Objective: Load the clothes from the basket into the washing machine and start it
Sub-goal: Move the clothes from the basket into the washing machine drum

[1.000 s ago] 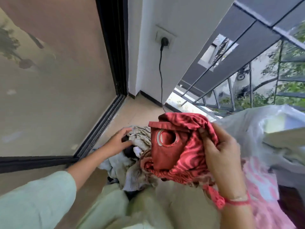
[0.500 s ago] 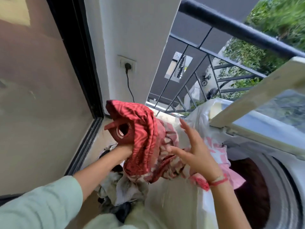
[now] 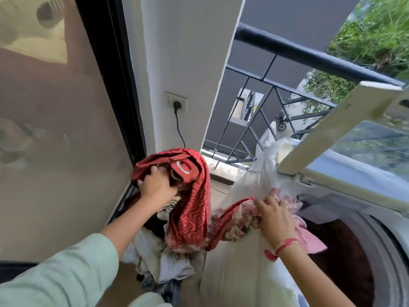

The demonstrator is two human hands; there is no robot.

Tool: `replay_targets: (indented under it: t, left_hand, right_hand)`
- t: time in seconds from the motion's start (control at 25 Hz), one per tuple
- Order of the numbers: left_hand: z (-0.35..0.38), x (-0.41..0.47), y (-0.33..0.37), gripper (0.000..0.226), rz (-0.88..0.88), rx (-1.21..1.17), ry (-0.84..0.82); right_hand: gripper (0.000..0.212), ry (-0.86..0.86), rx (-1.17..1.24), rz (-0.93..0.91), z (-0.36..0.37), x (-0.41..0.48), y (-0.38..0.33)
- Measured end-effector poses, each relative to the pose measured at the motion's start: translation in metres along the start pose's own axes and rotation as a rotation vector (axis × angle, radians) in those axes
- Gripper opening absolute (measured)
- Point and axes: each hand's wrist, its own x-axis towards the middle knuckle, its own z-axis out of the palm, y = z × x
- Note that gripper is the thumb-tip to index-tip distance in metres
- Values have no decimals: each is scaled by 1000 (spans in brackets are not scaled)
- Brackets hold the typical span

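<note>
Red patterned curtain (image 3: 192, 209) is held up over the clothes pile (image 3: 155, 258), its bunched top clamped by the fingers of the left hand (image 3: 155, 185). Its floral end is covered by the right hand (image 3: 276, 216) at the washer (image 3: 385, 240) rim. Whether those fingers are clamped cannot be told. The lid (image 3: 327, 134) is raised.

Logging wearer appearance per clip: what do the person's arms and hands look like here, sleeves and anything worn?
The left hand is bare; a loose pale mint-green fabric sleeve covers that arm down to the forearm. The right hand is bare too, with no sleeve in view; a red thread band with a loose tail circles its wrist. A small yellowish ring may sit on one finger.
</note>
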Motion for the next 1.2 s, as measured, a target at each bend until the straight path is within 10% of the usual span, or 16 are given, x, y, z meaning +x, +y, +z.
replay_targets:
  t: [0.44,0.52,0.72,0.88,1.04,1.2]
  left_hand:
    - [3,-91,118,64,284,180,425]
    - [1,-103,142,65,271,132,472]
    - [7,-127,165,64,243,111,404]
    - [3,-134,147,61,250,104,391]
    - [-5,-129,135,57,290,76,398]
    - [-11,-125,132,55,322,37,391]
  right_hand:
    - [58,780,142,136,-23,-92,234]
    - [59,698,126,244,-9,-99,276]
    - [64,-176,37,343,51,-84,278]
    - [62,104,502,-30,28,-54,194]
    - [91,-100,523,-260,24,-18,102]
    - [44,120,677,-186,25,-14,91]
